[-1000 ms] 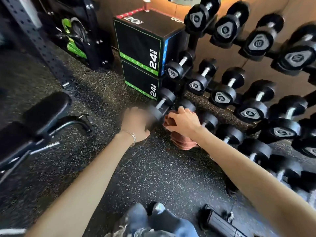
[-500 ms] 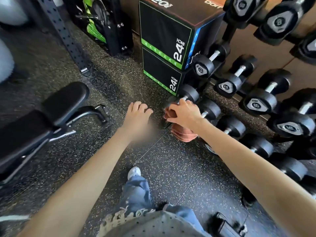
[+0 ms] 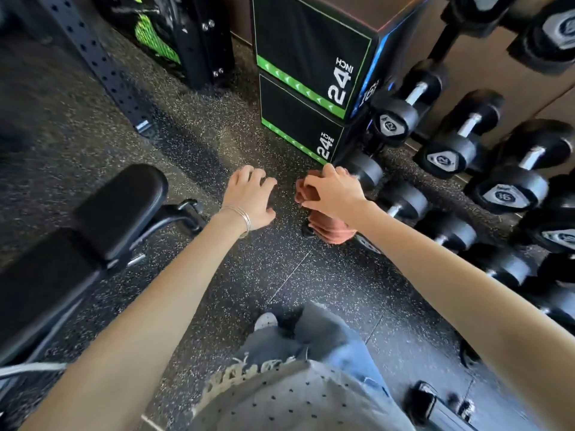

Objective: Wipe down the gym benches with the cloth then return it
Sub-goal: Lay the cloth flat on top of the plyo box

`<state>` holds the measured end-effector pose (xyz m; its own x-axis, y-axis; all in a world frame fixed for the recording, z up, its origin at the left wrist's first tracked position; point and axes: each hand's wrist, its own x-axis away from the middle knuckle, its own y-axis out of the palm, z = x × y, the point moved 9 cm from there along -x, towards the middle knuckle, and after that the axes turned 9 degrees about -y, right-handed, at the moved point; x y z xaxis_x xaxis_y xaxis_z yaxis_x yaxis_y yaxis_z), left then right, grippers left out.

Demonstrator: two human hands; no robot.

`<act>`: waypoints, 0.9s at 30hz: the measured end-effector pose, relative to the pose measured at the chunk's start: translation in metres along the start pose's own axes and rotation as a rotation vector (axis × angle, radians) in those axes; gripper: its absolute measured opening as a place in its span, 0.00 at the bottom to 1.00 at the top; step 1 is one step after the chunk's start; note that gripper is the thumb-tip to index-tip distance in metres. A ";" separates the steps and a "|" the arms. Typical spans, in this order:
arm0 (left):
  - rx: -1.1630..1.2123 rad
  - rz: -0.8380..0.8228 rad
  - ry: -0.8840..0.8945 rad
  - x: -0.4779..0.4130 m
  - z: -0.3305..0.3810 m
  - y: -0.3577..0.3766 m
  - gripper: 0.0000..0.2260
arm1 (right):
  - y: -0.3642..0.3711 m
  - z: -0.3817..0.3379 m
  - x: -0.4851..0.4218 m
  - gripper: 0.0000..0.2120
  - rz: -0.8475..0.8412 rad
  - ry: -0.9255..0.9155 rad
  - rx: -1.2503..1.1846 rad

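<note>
A rust-orange cloth (image 3: pixel 334 227) hangs bunched in my right hand (image 3: pixel 334 195), just in front of the lowest dumbbells at the left end of the rack. My fingers are closed around its upper folds; the lower part dangles below my wrist. My left hand (image 3: pixel 252 200) hovers a short way to the left of the cloth with fingers spread and curled, holding nothing. A black padded gym bench (image 3: pixel 93 225) lies at the left, its rounded end pointing toward my hands.
A dumbbell rack (image 3: pixel 466 157) fills the right side. Two stacked black plyo boxes (image 3: pixel 305 88) stand behind my hands. A perforated black upright (image 3: pixel 102 66) and a green-and-black machine (image 3: pixel 174 35) are at the back left. Speckled rubber floor (image 3: pixel 280 275) lies underfoot.
My left hand let go of the dumbbell and drew back to the left, opening. My right hand pulled the cloth away from the rack. The view shifted back and down.
</note>
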<state>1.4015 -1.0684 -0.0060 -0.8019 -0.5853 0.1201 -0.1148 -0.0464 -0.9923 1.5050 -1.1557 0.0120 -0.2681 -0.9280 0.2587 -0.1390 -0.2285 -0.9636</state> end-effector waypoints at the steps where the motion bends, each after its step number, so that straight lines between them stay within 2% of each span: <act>1: -0.010 -0.004 0.000 -0.008 -0.005 0.002 0.28 | 0.000 0.003 -0.010 0.22 -0.002 -0.001 0.003; 7: -0.043 -0.024 -0.021 -0.067 -0.026 0.012 0.27 | 0.001 0.029 -0.075 0.21 -0.028 -0.023 -0.003; 13: -0.094 -0.037 -0.020 -0.163 -0.026 0.000 0.27 | -0.025 0.089 -0.153 0.21 -0.013 -0.004 -0.034; 20: -0.058 0.007 -0.045 -0.270 -0.022 -0.025 0.26 | -0.061 0.153 -0.226 0.21 0.008 -0.007 -0.013; 27: -0.030 -0.024 0.004 -0.346 -0.023 -0.020 0.29 | -0.065 0.200 -0.288 0.21 -0.013 0.041 -0.043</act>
<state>1.6679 -0.8464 -0.0267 -0.8012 -0.5809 0.1437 -0.1512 -0.0358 -0.9879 1.7815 -0.9325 -0.0133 -0.3045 -0.9121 0.2747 -0.1829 -0.2270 -0.9566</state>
